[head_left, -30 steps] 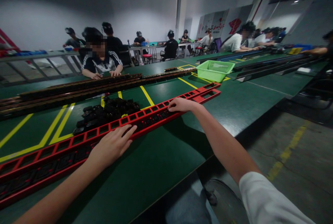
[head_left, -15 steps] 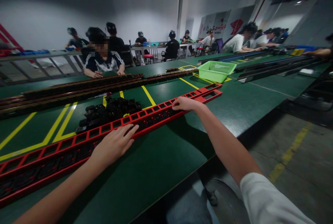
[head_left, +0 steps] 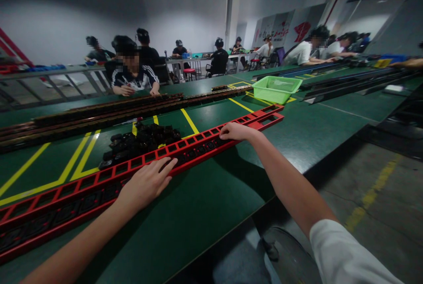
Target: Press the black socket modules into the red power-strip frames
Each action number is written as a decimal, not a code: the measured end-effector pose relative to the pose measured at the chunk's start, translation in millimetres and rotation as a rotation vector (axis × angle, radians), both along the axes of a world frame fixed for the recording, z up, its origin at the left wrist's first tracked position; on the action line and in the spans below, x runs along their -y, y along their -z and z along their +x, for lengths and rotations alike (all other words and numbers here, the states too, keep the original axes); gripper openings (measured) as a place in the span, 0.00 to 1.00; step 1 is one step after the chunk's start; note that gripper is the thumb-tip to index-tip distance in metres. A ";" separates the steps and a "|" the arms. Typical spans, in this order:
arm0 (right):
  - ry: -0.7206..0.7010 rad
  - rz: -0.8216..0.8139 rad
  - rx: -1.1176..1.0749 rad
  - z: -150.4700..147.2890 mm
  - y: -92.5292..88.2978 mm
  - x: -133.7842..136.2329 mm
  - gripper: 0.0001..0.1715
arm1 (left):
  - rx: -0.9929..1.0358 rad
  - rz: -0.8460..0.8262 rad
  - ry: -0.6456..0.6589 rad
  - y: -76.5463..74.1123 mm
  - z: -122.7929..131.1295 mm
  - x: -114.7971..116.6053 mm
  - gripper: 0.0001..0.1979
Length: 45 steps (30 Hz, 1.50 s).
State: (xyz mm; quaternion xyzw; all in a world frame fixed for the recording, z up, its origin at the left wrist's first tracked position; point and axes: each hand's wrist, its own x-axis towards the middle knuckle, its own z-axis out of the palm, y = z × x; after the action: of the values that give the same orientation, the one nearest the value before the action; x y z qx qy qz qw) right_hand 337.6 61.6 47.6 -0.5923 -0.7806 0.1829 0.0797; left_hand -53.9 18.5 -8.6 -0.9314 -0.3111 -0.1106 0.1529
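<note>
A long red frame (head_left: 207, 160) with a row of rectangular openings lies slantwise across the green table. Square black parts (head_left: 90, 203), which look like sockets, sit in its nearer channel. My left hand (head_left: 145, 181) rests on the frame near the middle, palm down, fingers stretched and slightly apart. Farther right along the same channel, my right hand (head_left: 235, 131) has its fingers curled and pressed together at the row of black parts. Whatever is under those fingertips is hidden. A heap of loose black parts (head_left: 140, 142) lies just beyond the frame.
Beyond the frame's right end stands a light green basket (head_left: 276, 90). Long dark strips (head_left: 109, 110) lie across the table's far side, and black rails (head_left: 346, 86) at the right. A co-worker (head_left: 135, 72) sits opposite. The table edge (head_left: 218, 240) runs close to me.
Both hands keep their places on the frame. The view has shifted very slightly, and the co-worker opposite has moved a hand a little.
</note>
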 end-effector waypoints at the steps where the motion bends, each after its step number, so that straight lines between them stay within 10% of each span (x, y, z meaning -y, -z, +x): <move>1: -0.002 0.000 -0.007 1.6 -0.2 -0.7 0.12 | -0.003 -0.001 -0.002 -0.3 0.3 0.2 0.26; 14: 0.045 0.022 -0.038 30.1 6.0 1.0 0.14 | -0.017 0.032 0.028 0.7 -2.3 -1.0 0.26; 24: 0.013 -0.027 0.085 38.4 -3.8 18.2 0.37 | -0.169 -0.053 -0.350 -19.6 2.0 9.4 0.30; 36: -0.020 -0.023 0.184 43.5 -8.5 13.7 0.35 | -0.125 -0.131 -0.563 -19.3 -69.2 23.4 0.33; 45: -0.056 -0.118 0.201 44.1 -18.5 20.6 0.34 | -0.180 -0.177 -0.580 -29.0 -70.6 30.7 0.35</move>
State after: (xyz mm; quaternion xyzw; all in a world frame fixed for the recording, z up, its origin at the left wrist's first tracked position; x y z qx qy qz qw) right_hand 381.7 41.0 66.1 -0.5893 -0.7887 0.1703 -0.0392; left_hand -124.4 -12.2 20.4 -0.8197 -0.5573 0.0482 0.1232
